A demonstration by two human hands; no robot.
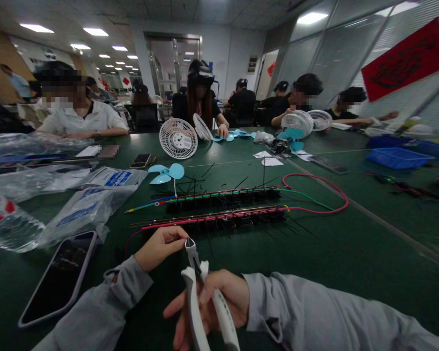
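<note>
In my right hand (223, 297) is a pair of diagonal cutters (192, 253) with white handles, its jaws pointing away from me and slightly parted. My left hand (164, 246) is closed in a pinch beside the cutter tips; whatever lies between the fingertips is too small to make out. Just beyond the hands lies the nearer wire bundle (219, 215), with a red cable along it and thin black strands, like cable ties, sticking out. Behind it is a second wire bundle (223, 195) with a green cable. A red cable loop (346, 202) curves off to the right.
A phone (60, 278), plastic bags (91, 200) and a water bottle (12, 224) lie at left. Beyond the bundles are a blue fan blade (166, 173), a white fan grille (178, 139) and another phone (141, 161). Blue trays (398, 158) stand right. Several people sit across the table.
</note>
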